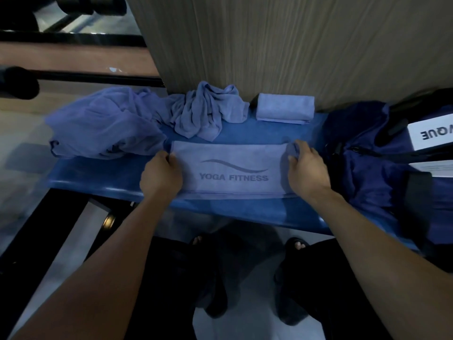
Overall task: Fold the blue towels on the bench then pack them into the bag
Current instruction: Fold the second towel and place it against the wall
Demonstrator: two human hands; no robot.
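Observation:
A light blue towel printed "YOGA FITNESS" lies flat on the blue bench, folded into a long strip. My left hand pinches its left end. My right hand grips its right end, where the cloth bunches up. Behind it, a crumpled blue towel leans against the wall. A larger rumpled blue towel lies at the bench's left end. One neatly folded towel sits at the back right. The dark navy bag rests on the right end of the bench.
A wood-grain wall panel rises directly behind the bench. Black bars and a wooden ledge run at the left. A white label lies on the bag. My feet in dark sandals stand on the floor below the bench.

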